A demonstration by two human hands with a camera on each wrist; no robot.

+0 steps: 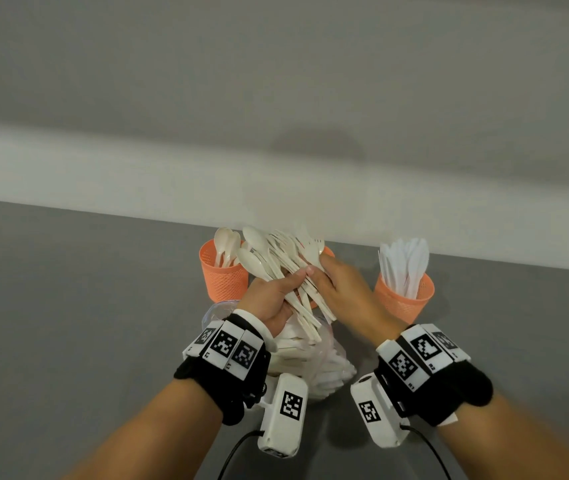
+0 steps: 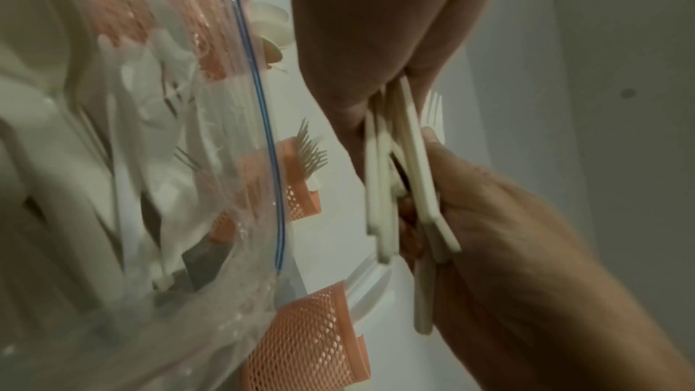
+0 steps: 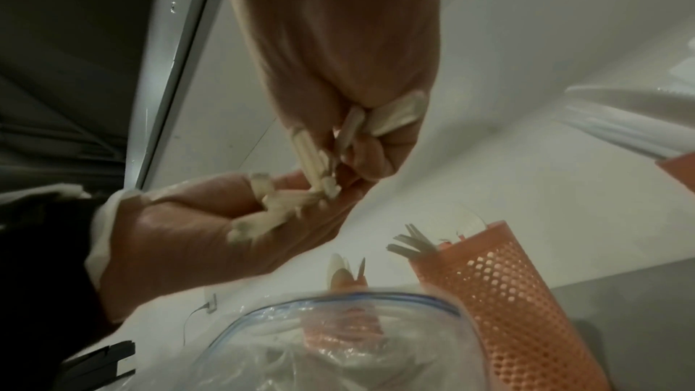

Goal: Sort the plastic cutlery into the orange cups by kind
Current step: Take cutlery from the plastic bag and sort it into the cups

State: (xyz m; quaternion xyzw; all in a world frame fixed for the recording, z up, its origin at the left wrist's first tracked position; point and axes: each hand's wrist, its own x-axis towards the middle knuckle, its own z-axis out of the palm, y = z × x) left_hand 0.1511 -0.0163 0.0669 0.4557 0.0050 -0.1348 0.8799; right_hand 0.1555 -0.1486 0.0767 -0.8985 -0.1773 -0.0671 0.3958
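My left hand (image 1: 290, 284) grips a bundle of cream plastic spoons and forks (image 1: 272, 258) by the handles, above a clear zip bag (image 1: 314, 358) that holds more cutlery. My right hand (image 1: 324, 271) pinches some of the same bundle from the right; its curled fingers (image 3: 368, 156) close on the handles (image 3: 314, 159). Three orange mesh cups stand behind. The left cup (image 1: 222, 277) holds spoons, the right cup (image 1: 404, 297) holds white knives, and the middle cup (image 1: 328, 252) is mostly hidden by my hands. Fork tines (image 2: 312, 153) stick out of the middle cup (image 2: 304, 198).
The cups stand near the far edge of the grey table (image 1: 86, 306), against a pale wall (image 1: 276, 81). The bag's blue zip edge (image 2: 263, 118) lies close below my left wrist. Cables run from both wrist cameras toward me.
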